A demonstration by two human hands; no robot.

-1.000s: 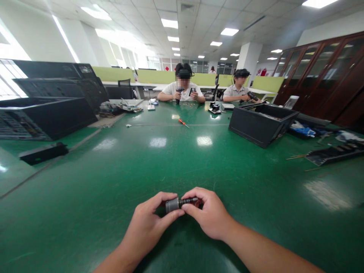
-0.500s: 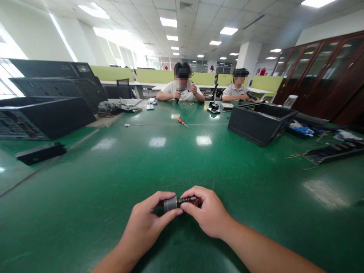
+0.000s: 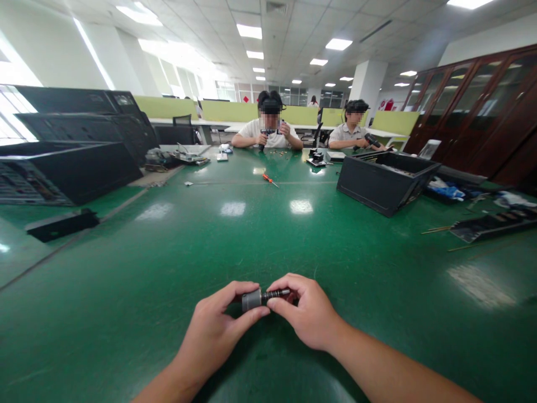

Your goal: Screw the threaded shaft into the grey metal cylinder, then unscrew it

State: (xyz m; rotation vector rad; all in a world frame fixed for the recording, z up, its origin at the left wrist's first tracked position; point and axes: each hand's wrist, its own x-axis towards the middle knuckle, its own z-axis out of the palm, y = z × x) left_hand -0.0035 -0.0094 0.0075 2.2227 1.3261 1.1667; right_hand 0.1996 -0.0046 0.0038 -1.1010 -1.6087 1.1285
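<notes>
Low in the middle of the head view, a short grey cylinder (image 3: 251, 301) lies on its side between my hands, with a dark, ringed shaft (image 3: 276, 295) extending to the right. It looks like a small motor, but I cannot tell its exact kind. My left hand (image 3: 220, 316) grips the cylinder, fingers behind it and thumb along its near side. At the shaft, my right hand (image 3: 308, 310) pinches with thumb and forefinger; its other fingers are partly hidden. The green table (image 3: 176, 263) is just beneath both hands.
An orange screwdriver (image 3: 269, 179) lies farther off. Black computer cases (image 3: 104, 173) stand on the left, and another black case (image 3: 369, 184) stands to the right. A black metal piece (image 3: 62, 225) rests near the left seam. Two people (image 3: 268, 131) sit across the table, holding tools.
</notes>
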